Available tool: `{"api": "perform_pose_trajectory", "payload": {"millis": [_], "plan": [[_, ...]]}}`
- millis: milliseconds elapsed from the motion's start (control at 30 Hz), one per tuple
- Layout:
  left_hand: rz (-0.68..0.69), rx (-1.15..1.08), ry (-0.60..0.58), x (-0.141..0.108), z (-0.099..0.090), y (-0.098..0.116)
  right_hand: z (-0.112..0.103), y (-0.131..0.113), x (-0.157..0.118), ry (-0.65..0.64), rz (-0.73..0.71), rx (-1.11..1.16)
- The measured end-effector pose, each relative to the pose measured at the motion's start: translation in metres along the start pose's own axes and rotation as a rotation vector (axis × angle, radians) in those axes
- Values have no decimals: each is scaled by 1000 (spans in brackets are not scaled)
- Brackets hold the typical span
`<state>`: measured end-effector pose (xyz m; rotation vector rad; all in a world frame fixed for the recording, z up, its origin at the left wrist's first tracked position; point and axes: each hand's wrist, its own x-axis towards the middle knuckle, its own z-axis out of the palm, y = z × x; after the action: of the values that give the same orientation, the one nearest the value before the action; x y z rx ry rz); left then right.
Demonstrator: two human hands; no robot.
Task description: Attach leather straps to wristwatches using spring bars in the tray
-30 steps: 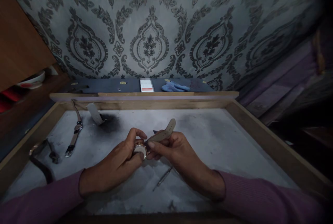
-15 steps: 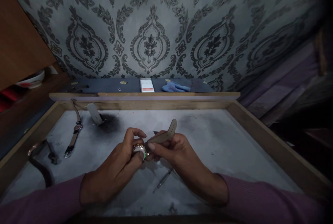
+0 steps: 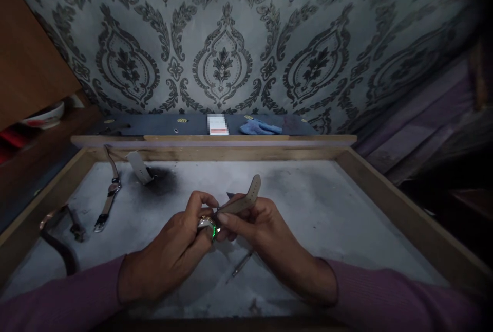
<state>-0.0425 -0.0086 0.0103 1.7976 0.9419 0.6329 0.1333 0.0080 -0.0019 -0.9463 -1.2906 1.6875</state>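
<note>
My left hand [image 3: 175,247] grips a round, shiny watch case [image 3: 207,225] between thumb and fingers, and a green glint shows on its rim. Pinched in my right hand [image 3: 265,229] is a grey-brown watch strap [image 3: 246,199] with a row of holes, its free end pointing up and away. The strap's inner end meets the edge of the case; whether the two are joined is hidden by my fingers. A dark pointed tip [image 3: 230,196] shows behind the strap. Below my right hand a thin metal screwdriver-like tool [image 3: 242,264] lies on the white surface.
A wooden-rimmed tray [image 3: 215,153] surrounds the work surface. At its left lie a strapped watch [image 3: 111,193], a light strap [image 3: 139,167] and a dark curved strap [image 3: 57,244]. Beyond the back rim are a blue cloth [image 3: 260,127] and a blurred-out card-like item [image 3: 217,125].
Both hands stay nearly in place, with the left fingers shifted slightly toward the strap end. The watch case has turned a little, and its green glint looks brighter.
</note>
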Motion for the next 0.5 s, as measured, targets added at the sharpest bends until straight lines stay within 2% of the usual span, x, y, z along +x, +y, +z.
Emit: {"api": "perform_pose_trajectory", "payload": {"millis": [233,367,500], "plan": [[-47,18,25,2,1,0,0,2,-1,-5,-4,-5],[-74,105,34,3,1,-2,1,2,-1,-3,-4,-11],[-60,117,18,3,-1,-3,2,4,-1,-6,6,9]]}}
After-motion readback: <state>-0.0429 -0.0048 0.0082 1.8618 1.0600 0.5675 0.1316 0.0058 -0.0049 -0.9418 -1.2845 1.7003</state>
